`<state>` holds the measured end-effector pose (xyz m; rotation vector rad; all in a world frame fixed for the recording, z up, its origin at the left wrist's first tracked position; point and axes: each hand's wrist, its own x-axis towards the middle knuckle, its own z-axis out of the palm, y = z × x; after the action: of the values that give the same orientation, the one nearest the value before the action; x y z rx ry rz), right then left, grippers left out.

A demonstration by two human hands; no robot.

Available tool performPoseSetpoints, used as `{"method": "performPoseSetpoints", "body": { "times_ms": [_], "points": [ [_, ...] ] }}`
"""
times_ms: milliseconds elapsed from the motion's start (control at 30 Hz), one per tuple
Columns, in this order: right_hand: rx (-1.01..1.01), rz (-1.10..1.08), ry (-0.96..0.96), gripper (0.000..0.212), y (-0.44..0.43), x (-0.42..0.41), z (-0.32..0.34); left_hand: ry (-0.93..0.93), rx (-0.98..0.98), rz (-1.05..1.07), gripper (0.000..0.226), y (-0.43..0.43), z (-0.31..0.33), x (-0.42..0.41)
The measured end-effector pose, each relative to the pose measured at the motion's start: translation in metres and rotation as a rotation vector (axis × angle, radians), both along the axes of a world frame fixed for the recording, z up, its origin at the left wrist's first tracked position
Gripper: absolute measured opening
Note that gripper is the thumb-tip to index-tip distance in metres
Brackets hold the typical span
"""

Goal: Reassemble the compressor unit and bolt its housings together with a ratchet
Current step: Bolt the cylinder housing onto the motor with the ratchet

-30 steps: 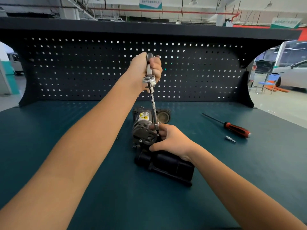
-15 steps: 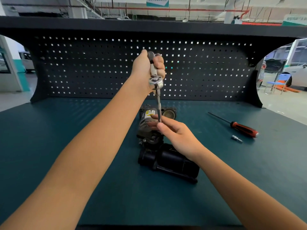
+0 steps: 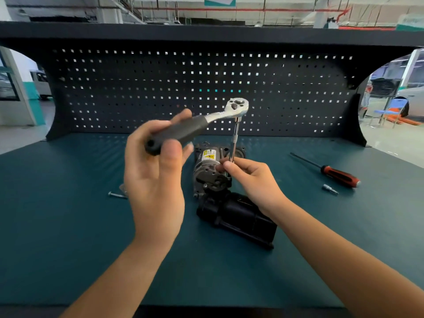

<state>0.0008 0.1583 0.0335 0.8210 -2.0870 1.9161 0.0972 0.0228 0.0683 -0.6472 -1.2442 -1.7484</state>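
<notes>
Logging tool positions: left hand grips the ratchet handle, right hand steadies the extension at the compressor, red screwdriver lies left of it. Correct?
The head view shows the red screwdriver right of the compressor, not left. The left hand grips the ratchet; the right hand steadies the extension.

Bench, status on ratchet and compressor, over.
Left hand grips ratchet handle. Right hand pinches extension low, at compressor. Bolt lies left, screwdriver and bit right, all apart from compressor.
</notes>
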Motion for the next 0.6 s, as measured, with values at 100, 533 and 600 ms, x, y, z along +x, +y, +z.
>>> {"method": "performPoseSetpoints", "body": {
  "times_ms": [100, 533, 600],
  "points": [
    [-0.045, 0.037, -0.029, 0.023, 0.001, -0.001, -0.002, -0.066, 0.104, -0.029, 0.036, 0.0, 0.002, -0.002],
    [0.376, -0.085, -0.271, 0.081, 0.002, -0.015, -0.004, -0.289, 0.597, -0.432, 0.039, -0.025, 0.031, -0.06],
    [0.396, -0.07, -0.262, 0.084, 0.002, -0.015, -0.003, -0.282, 0.621, -0.473, 0.042, -0.028, 0.034, -0.063]
  ]
}}
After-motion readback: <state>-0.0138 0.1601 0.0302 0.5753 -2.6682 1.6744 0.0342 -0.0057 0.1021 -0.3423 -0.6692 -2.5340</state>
